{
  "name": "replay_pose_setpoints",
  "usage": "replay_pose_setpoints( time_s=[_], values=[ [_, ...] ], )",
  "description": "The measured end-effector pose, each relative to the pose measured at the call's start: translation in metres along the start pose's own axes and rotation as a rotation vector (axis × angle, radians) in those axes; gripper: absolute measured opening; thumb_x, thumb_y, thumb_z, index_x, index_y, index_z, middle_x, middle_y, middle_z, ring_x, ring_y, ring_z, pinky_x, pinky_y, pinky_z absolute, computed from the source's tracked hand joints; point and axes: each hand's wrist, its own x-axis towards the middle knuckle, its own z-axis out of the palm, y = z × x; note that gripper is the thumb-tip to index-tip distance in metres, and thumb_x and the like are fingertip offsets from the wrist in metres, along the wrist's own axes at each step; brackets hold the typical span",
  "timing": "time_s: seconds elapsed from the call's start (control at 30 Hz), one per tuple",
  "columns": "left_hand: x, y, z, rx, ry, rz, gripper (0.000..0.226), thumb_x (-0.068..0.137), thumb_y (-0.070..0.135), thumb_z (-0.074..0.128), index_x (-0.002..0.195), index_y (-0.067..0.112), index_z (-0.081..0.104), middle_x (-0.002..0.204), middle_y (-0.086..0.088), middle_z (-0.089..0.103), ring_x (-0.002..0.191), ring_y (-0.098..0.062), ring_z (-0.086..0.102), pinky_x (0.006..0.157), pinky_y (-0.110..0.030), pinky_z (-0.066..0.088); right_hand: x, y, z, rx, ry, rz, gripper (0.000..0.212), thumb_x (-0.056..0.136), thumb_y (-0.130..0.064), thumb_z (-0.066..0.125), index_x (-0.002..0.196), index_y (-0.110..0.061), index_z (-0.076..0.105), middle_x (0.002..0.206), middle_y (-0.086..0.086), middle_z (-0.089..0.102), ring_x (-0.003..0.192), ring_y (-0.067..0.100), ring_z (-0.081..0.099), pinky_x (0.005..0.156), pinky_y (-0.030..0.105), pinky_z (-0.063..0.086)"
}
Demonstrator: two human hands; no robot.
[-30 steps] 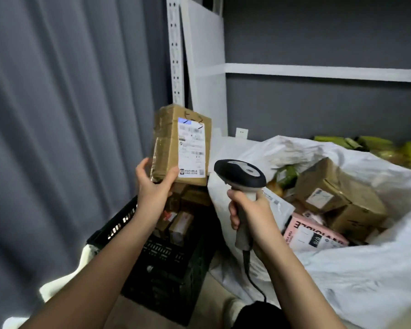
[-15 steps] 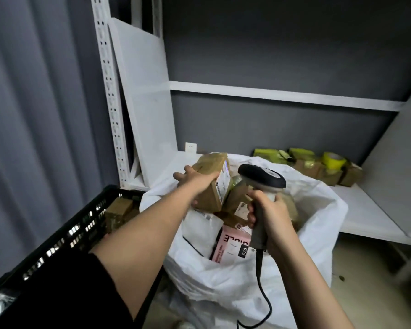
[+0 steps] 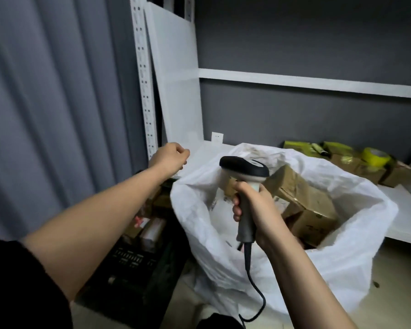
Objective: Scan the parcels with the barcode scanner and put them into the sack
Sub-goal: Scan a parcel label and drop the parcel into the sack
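- Grey walls and a grey curtain [image 3: 45, 103] back a white metal shelving unit [image 3: 294, 79]; on its lower shelf, near the back right corner, sit several brown boxes [image 3: 365, 166] and one yellow tape roll [image 3: 375, 156].
- One white sack [image 3: 342, 257] stands open against the shelf's front edge, with at least three brown cardboard parcels [image 3: 301, 193] inside.
- One black crate [image 3: 138, 269] at the sack's left side holds more parcels; their count is unclear.
- Right hand [image 3: 259, 210] grips the handle of one barcode scanner [image 3: 244, 169] over the sack's mouth.
- Left hand [image 3: 169, 156] hovers above the crate, fingers loosely curled, holding nothing.
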Motion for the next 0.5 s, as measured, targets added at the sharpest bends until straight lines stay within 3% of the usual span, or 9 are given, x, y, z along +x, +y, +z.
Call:
replay_pose_setpoints(
  time_s=[0.1,0.23,0.33,0.43,0.5],
  values=[
    [-0.003,-0.051,-0.044,0.054,0.109,-0.080,0.019,0.085,0.037,0.053,0.079,0.024,0.066,0.076,0.007,0.070,0.082,-0.019,0.067,0.082,-0.033,0.053,0.003,0.013,0.055,-0.012,-0.153,0.048,0.011,0.093,-0.010,0.059,0.088,-0.012,0.049,0.052,0.003,0.048,0.038,0.014,0.039,0.040,0.021,0.033],
    [-0.003,-0.133,-0.071,0.004,0.098,-0.254,0.019,0.084,0.028,0.056,0.066,0.023,0.060,0.081,0.000,0.072,0.086,-0.024,0.069,0.086,-0.035,0.054,0.022,0.053,0.125,-0.022,-0.262,0.119,0.014,0.092,-0.011,0.060,0.086,-0.010,0.048,0.053,0.003,0.047,0.037,0.013,0.038,0.038,0.021,0.032],
    [0.004,-0.188,-0.067,0.020,0.032,-0.326,0.005,0.087,0.025,0.060,0.083,0.023,0.060,0.097,-0.002,0.069,0.096,-0.025,0.065,0.089,-0.031,0.050,0.047,0.094,0.167,-0.062,-0.263,0.145,0.011,0.090,-0.010,0.061,0.088,-0.009,0.050,0.052,0.002,0.049,0.037,0.012,0.039,0.038,0.021,0.032],
    [0.021,-0.241,-0.046,0.044,-0.082,-0.355,0.035,0.083,0.032,0.064,0.114,0.020,0.055,0.111,-0.003,0.063,0.101,-0.024,0.060,0.085,-0.026,0.046,0.080,0.138,0.199,-0.074,-0.201,0.170,0.009,0.089,-0.007,0.061,0.091,-0.008,0.053,0.050,0.000,0.052,0.035,0.009,0.042,0.038,0.020,0.034],
    [0.041,-0.273,-0.026,0.084,-0.137,-0.370,0.067,0.073,0.043,0.066,0.130,0.015,0.046,0.126,-0.009,0.056,0.113,-0.027,0.055,0.095,-0.032,0.046,0.110,0.170,0.215,-0.085,-0.122,0.169,0.012,0.087,-0.008,0.063,0.095,-0.009,0.055,0.057,0.002,0.055,0.039,0.008,0.047,0.041,0.021,0.038]
  ],
)
